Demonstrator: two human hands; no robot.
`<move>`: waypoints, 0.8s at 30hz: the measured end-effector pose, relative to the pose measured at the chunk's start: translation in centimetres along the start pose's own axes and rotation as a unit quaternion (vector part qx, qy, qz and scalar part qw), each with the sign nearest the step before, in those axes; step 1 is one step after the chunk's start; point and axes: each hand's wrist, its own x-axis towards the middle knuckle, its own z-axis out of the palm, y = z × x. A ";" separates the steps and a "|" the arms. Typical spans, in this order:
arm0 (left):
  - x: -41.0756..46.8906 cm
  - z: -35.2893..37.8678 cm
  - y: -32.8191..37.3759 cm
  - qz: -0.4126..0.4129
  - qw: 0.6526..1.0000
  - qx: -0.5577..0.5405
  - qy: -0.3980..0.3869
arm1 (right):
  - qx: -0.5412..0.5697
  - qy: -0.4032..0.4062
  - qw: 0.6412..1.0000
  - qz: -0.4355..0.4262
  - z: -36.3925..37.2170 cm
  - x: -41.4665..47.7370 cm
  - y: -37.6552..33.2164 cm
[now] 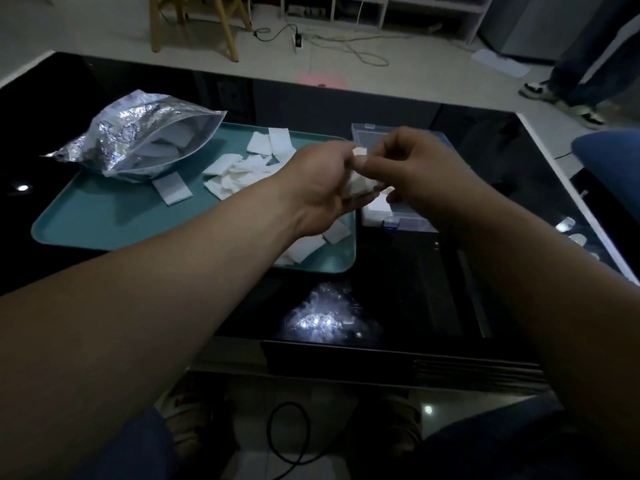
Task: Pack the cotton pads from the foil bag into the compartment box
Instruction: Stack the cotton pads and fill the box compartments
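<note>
Item: desk [398,292], dark and glossy, carrying a teal tray [104,216] and, just beside its right edge, a clear compartment box [414,221] with a blue latch [390,224] at its near side. Foil bag [138,133]: lies crumpled on the tray's far left corner, mouth towards the right, white pads visible inside. Loose cotton pads [242,171]: scattered over the tray's far middle; one single pad [172,190] lies just beside the bag; more show under the left wrist at the near right corner. White pads lie in the box's near compartment; the other compartments are hidden by the hands. Left hand [322,188]: fingers curled round a stack of cotton pads [360,183], held above the tray's right edge. Right hand [415,168]: above the box, thumb and forefinger pinching the stack's top. Floor beyond: wooden chair legs [194,26], cables [346,46].
</note>
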 end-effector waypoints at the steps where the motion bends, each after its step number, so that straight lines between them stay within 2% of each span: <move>1: 0.2 0.6 -0.1 0.010 1.000 0.014 0.008 | -0.007 0.009 1.000 0.005 -0.2 0.1 0.2; 9: 2.0 3.8 -0.7 0.031 0.991 0.124 0.027 | -0.004 0.041 0.998 0.043 -2.6 0.8 2.3; 13: 2.8 4.5 -1.0 0.056 0.979 0.198 0.015 | 0.126 0.066 0.985 0.101 -4.0 1.8 3.3; 15: 3.2 4.0 -1.2 0.102 0.938 0.330 0.039 | 0.133 0.082 0.978 0.135 -4.9 2.0 4.0; 17: 3.5 3.1 -1.4 0.151 0.862 0.482 0.045 | 0.067 0.080 0.982 0.154 -5.2 2.0 4.7; 19: 3.8 2.4 -1.8 0.156 0.804 0.573 0.025 | -0.011 0.064 0.984 0.164 -5.1 2.0 5.6; 22: 3.9 2.2 -2.4 0.165 0.756 0.633 0.009 | -0.069 0.031 0.982 0.173 -4.6 2.2 6.6; 24: 4.1 2.1 -2.9 0.177 0.742 0.647 0.004 | -0.066 0.021 0.981 0.179 -4.3 2.6 6.9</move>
